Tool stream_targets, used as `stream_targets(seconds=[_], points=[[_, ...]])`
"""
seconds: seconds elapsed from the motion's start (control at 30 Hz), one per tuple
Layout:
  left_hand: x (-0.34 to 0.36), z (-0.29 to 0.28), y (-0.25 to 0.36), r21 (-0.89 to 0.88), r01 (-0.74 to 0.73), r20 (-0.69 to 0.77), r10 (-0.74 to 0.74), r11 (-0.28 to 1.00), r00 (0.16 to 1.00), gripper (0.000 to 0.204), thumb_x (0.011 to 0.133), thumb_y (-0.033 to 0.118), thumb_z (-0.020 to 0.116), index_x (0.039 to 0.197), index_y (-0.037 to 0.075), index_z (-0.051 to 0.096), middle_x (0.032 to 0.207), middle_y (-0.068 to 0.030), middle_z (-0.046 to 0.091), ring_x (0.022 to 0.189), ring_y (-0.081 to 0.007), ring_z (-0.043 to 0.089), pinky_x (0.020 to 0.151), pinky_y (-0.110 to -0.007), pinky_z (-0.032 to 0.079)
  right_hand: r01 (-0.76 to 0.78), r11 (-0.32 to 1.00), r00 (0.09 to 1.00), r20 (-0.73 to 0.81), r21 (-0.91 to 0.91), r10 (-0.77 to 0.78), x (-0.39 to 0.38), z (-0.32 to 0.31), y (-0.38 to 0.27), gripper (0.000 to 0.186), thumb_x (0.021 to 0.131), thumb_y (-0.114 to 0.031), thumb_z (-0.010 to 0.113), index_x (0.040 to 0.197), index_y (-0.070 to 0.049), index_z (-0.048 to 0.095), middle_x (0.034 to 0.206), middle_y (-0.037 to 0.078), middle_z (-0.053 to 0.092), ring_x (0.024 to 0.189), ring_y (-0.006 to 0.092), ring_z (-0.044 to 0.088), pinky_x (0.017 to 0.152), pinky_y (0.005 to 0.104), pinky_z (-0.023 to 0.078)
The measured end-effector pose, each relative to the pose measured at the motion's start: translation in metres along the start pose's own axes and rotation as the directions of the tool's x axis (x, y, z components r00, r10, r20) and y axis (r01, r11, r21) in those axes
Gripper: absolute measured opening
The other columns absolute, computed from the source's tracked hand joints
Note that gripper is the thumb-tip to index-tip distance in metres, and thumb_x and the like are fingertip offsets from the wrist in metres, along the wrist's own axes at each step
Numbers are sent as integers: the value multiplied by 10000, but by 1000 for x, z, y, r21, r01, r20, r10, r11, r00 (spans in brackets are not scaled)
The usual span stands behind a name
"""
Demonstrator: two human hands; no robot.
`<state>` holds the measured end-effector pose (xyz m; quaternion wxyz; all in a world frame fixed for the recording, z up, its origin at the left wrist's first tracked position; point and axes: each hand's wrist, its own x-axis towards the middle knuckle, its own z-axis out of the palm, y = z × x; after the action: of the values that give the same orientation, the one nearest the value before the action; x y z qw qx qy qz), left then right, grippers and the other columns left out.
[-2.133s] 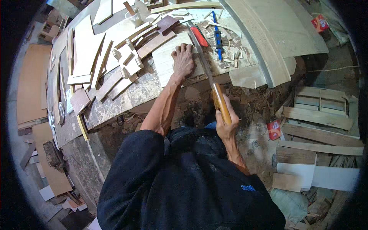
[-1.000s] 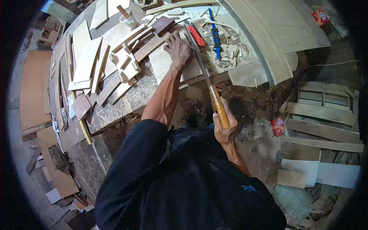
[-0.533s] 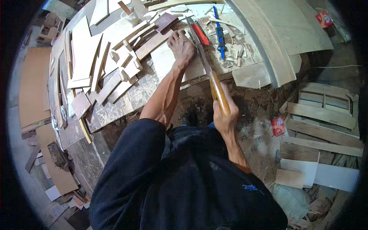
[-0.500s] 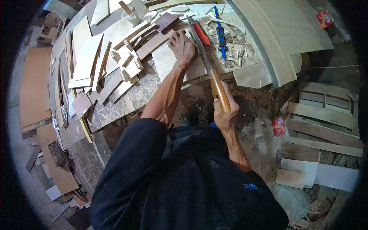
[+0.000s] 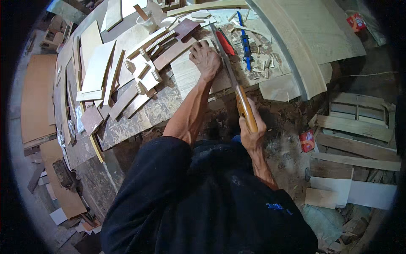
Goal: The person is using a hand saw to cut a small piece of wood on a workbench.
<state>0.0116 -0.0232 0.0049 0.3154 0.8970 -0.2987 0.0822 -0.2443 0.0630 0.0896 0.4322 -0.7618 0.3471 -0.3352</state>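
Note:
My right hand (image 5: 253, 129) is closed around the wooden handle (image 5: 247, 109) of a handsaw. The saw's narrow metal blade (image 5: 226, 61) points away from me, along the right side of a pale wooden board (image 5: 184, 76). With bent fingers, my left hand (image 5: 206, 60) presses down on that board and holds it against the bench top. A red object (image 5: 224, 42) lies just right of the blade. Farther right is a long blue tool with black parts (image 5: 245, 45). Where the teeth meet the wood is too fine to make out.
Wood strips and offcuts (image 5: 146, 74) crowd the workbench (image 5: 156, 110) to the left, near a white cup (image 5: 147, 23). A large curved panel (image 5: 296, 46) covers the right side. Stacked boards (image 5: 359, 146) and a red box (image 5: 307, 140) are on the floor at right.
The saw and my right hand have come slightly nearer to my body. My left hand keeps its place on the board. The whole view has shifted a little.

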Motion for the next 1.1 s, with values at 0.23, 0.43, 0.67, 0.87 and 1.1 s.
stream_targets(seconds=[0.23, 0.43, 0.67, 0.87, 1.1], points=[[1, -9, 1, 3, 3, 72, -3, 1000, 997, 356, 798, 138, 541, 1141, 65, 479, 1188, -211, 404, 1141, -400, 372, 925, -559, 302, -41, 998, 999, 31, -40, 43, -24, -23, -15, 531, 815, 38, 526, 1340, -35, 487, 1175, 216, 616, 1042, 295, 638, 850, 346, 509], [-1, -7, -2, 3, 78, 38, -78, 997, 996, 328, 790, 140, 559, 1103, 60, 500, 1156, -191, 413, 1120, -379, 375, 906, -536, 317, -49, 999, 998, 47, 24, 48, -9, -10, -9, 521, 816, 30, 524, 1330, -51, 504, 1148, 214, 622, 1013, 305, 642, 844, 367, 503], [-1, -9, 5, 54, 49, 61, -52, 997, 997, 310, 791, 142, 561, 1088, 57, 528, 1173, -178, 425, 1122, -362, 384, 910, -519, 320, -38, 999, 998, 60, 33, 36, 4, -11, -5, 534, 817, 44, 520, 1344, -39, 490, 1184, 188, 615, 1076, 261, 616, 877, 335, 490], [-4, -6, 2, 53, 79, -15, -78, 995, 997, 359, 785, 134, 557, 1119, 17, 498, 1186, -191, 412, 1133, -367, 368, 931, -517, 296, -59, 995, 997, 54, 74, 55, -27, -29, -1, 519, 806, 68, 510, 1323, 25, 491, 1203, 195, 602, 1098, 261, 599, 932, 324, 459], [0, -11, 7, -3, 114, 73, -113, 993, 991, 366, 773, 133, 575, 1098, 2, 471, 1173, -182, 398, 1114, -355, 376, 918, -502, 298, 91, 995, 996, -26, 36, -90, 14, -13, 16, 501, 820, 20, 543, 1320, 13, 505, 1189, 193, 617, 1005, 236, 637, 842, 311, 498]])
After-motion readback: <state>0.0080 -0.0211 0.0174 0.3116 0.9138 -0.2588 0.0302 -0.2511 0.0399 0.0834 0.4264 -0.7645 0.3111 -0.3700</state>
